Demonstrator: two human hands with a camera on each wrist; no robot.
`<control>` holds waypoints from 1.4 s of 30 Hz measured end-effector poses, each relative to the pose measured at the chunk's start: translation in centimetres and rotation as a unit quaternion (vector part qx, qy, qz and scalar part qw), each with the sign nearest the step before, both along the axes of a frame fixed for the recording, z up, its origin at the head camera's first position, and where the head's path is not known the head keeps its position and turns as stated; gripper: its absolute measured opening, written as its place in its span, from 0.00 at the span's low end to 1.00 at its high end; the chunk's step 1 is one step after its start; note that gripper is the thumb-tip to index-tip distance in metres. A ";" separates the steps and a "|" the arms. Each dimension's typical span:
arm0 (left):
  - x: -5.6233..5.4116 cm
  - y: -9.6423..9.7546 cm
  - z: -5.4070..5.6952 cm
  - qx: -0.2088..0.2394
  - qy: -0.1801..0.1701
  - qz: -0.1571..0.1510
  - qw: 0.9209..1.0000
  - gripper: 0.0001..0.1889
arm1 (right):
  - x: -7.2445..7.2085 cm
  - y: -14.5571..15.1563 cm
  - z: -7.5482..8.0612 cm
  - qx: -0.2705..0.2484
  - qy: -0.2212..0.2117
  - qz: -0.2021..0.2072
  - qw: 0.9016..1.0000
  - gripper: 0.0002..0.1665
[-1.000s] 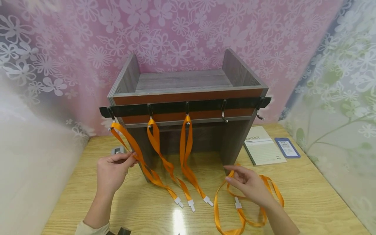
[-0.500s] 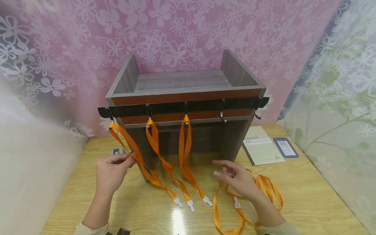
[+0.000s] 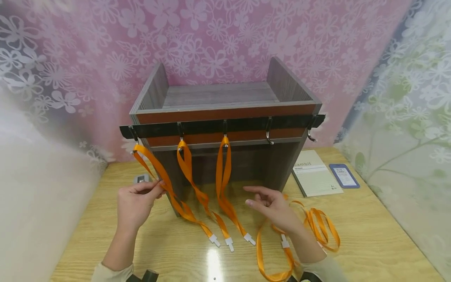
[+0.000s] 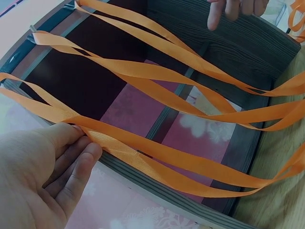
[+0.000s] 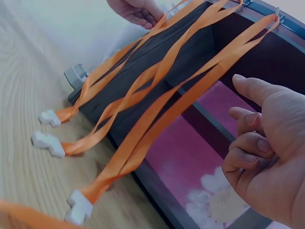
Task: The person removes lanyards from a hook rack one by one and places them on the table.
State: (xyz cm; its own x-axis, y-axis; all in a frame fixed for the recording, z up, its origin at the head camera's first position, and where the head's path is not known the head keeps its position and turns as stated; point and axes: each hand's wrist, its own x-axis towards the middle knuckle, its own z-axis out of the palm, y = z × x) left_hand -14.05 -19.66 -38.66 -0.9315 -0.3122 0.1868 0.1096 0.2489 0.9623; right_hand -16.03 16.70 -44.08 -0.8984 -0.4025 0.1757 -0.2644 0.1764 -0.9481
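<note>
Three orange lanyards hang from hooks on the black rail (image 3: 204, 128), their white clips lying toward the table's front. My left hand (image 3: 137, 205) pinches the leftmost lanyard (image 3: 160, 168) between thumb and fingertips, partway down its strap. The left wrist view shows that grip on the orange strap (image 4: 119, 143) close up. My right hand (image 3: 276, 209) hovers to the right of the third lanyard (image 3: 222, 176), holding nothing. Its index finger points forward and the other fingers are loosely bent, as the right wrist view shows. The middle lanyard (image 3: 184, 160) hangs twisted between the other two.
A grey wooden shelf unit (image 3: 220, 96) carries the rail, with two more hooks (image 3: 269, 138) at its right. Loose orange lanyards (image 3: 322, 231) lie on the table under my right forearm. Behind are a notebook (image 3: 317, 178) and a blue badge holder (image 3: 344, 176); a small grey object (image 3: 141, 178) sits left.
My right hand has moved left, away from the loose lanyards and toward the third hanging one. The left hand keeps its pinch on the leftmost lanyard in the same place.
</note>
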 end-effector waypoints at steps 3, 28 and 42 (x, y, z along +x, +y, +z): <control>0.0 0.0 0.1 -0.001 0.002 0.000 1.000 0.11 | -0.3 -0.7 0.2 -0.004 0.005 0.005 1.000 0.20; -0.1 0.4 -0.2 0.004 0.014 0.012 1.000 0.10 | -3.2 -5.2 2.8 -0.046 0.028 -0.003 0.999 0.13; -0.2 0.3 -0.4 0.016 0.005 0.014 1.000 0.10 | -4.3 -6.2 3.6 -0.042 0.039 0.030 0.998 0.08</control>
State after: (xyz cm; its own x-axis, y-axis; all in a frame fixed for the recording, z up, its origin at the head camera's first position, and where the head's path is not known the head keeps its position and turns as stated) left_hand -14.30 -19.34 -39.02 -0.9200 -0.3449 0.1861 0.1128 0.2217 0.9686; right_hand -20.34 10.54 -40.43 -0.8556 -0.4358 0.2794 -0.3454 0.0785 -0.9352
